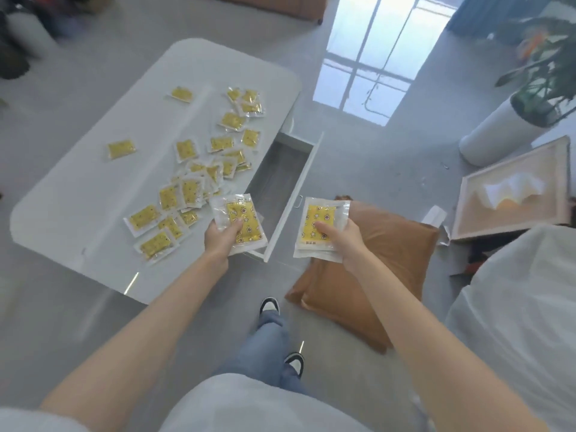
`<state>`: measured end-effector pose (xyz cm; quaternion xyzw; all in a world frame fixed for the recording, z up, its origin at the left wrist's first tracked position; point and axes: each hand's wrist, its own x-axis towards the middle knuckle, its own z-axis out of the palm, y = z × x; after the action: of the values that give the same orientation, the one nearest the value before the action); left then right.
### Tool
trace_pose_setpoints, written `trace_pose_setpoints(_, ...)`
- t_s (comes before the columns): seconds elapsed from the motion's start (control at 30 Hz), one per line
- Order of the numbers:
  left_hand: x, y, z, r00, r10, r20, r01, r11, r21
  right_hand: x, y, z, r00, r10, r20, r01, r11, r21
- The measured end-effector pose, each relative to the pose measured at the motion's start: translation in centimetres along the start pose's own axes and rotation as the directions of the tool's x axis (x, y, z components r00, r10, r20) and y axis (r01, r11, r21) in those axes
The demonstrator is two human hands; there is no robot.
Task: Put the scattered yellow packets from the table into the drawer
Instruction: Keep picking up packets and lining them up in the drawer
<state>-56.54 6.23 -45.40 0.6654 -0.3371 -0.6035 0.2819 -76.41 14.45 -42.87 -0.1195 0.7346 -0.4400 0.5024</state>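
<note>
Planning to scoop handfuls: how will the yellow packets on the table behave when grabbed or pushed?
Likely light: the left hand and right hand each hold several. Glossy, so the yellow packets probably slide over one another. Flat, so they shouldn't roll.

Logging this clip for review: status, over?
Left hand holds packets; right hand holds a stack. Drawer open, looks empty. Many loose packets on table. Path clear.

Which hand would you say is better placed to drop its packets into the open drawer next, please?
Probably the left hand: its packets overlap the drawer, while the right hand holds its stack outside it, above the cushion.
</note>
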Motion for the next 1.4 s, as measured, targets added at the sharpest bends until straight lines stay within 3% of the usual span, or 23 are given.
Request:
trace_pose_setpoints(0.27,6.5,3.4,2.1,0.983,-0.017,-0.182,0.001,0.996,-0.086,9.4,-5.8,3.4,0.99,0.0,0.144,0.017,0.993,-0.118)
trace_pose_setpoints(0.43,10.9,6.4,3.2,0.968,-0.13,-0.215,0.097,0.983,-0.154,13.6,-10.3,5.6,0.981,0.044,0.187,-0.003,0.976,-0.216)
trace_pose_setpoints(1.0,19.6,9.3,5.7,0.918,-0.272,-0.287,0.159,0.918,-0.362,25.2,-17.4,13.3,0.942,0.121,0.312,0.063,0.85,-0.522)
trace_pose_setpoints(1.2,23.3,9.5,6.8,0.885,-0.264,-0.383,0.099,0.911,-0.4,31.7,-17.8,16.1,0.888,0.223,0.402,0.093,0.769,-0.633)
trace_pose_setpoints(1.33,25.4,9.1,7.9,0.837,-0.32,-0.444,0.137,0.908,-0.396,36.4,-17.4,17.8,0.813,0.377,0.444,0.097,0.664,-0.741)
trace_pose_setpoints(1.4,26.1,8.8,8.4,0.847,-0.344,-0.406,0.171,0.898,-0.405,38.7,-17.0,18.5,0.777,0.453,0.437,0.106,0.589,-0.801)
